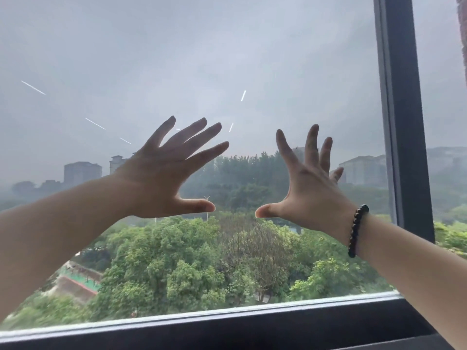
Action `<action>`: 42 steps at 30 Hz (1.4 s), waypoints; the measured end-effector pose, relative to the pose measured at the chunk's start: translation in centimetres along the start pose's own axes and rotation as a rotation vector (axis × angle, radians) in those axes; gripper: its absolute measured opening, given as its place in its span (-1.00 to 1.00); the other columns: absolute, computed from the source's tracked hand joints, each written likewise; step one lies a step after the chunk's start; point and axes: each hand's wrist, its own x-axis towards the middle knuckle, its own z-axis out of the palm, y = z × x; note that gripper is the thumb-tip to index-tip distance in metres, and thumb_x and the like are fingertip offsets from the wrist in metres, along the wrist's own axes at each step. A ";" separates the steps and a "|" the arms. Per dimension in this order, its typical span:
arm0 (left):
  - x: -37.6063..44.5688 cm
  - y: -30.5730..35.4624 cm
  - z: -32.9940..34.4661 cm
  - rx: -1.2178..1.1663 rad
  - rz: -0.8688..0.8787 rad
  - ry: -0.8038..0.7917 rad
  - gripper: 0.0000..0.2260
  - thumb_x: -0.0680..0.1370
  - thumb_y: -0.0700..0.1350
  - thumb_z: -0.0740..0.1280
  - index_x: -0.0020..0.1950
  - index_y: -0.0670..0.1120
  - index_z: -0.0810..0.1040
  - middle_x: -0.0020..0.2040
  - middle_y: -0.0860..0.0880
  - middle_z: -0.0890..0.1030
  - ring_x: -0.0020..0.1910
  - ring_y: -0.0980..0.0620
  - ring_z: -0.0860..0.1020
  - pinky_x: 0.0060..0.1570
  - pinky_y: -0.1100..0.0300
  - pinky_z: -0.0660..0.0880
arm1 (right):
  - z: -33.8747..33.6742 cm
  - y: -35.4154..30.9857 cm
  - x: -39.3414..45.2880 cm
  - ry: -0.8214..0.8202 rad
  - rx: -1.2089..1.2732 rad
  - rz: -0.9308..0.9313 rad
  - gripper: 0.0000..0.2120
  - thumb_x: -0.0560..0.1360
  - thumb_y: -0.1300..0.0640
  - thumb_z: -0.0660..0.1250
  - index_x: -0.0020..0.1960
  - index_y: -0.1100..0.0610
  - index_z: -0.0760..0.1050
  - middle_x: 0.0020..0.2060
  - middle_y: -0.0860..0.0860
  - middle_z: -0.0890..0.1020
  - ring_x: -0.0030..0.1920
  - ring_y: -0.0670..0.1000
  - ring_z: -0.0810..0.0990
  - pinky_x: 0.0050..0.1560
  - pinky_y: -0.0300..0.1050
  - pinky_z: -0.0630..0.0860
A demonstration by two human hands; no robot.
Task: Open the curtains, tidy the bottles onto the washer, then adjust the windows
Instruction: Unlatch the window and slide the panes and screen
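Observation:
A large window pane [177, 59] fills the view, set in a dark frame with a vertical post [404, 122] on the right and a bottom rail [227, 329]. My left hand [161, 178] is raised in front of the glass, fingers spread wide, holding nothing. My right hand [310, 188] is raised beside it with fingers spread as well, and a black bead bracelet [356, 231] circles its wrist. The two thumbs point at each other with a gap between them. Whether the palms touch the glass I cannot tell. No curtains, bottles or washer are in view.
Beyond the glass lie green treetops [202, 261], distant buildings and hazy grey sky. A second pane [444, 97] continues right of the vertical post. A strip of reddish wall or fabric [463, 34] shows at the top right edge.

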 end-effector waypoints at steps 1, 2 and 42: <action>-0.4 -0.6 -0.1 0.006 -0.001 -0.008 -0.13 0.40 0.56 -0.07 0.56 0.14 -0.25 0.58 0.06 -0.26 0.54 0.07 -0.29 0.49 -0.12 -0.25 | 0.1 -0.7 0.1 -0.003 0.000 -0.005 0.31 0.16 -0.29 0.54 0.45 -0.22 -0.46 0.40 0.08 -0.57 0.39 0.25 -0.56 0.33 0.52 -0.23; -0.9 -1.0 -0.1 0.010 -0.003 -0.013 -0.13 0.40 0.56 -0.07 0.56 0.14 -0.24 0.58 0.06 -0.26 0.54 0.07 -0.28 0.49 -0.12 -0.24 | 0.3 -1.3 0.2 -0.006 0.000 -0.008 0.31 0.16 -0.29 0.54 0.45 -0.21 -0.46 0.39 0.09 -0.57 0.39 0.26 -0.56 0.33 0.52 -0.23; -13.0 -7.4 0.1 0.124 -0.382 0.056 -0.15 0.39 0.34 0.13 0.45 -0.27 0.20 0.55 -0.25 0.09 0.55 -0.17 0.04 0.44 -0.22 -0.21 | 3.8 -3.4 -1.7 -0.008 -0.358 -0.295 0.22 0.20 -0.48 0.30 0.48 -0.10 -0.47 0.40 0.12 -0.56 0.38 0.19 -0.60 0.39 0.32 -0.40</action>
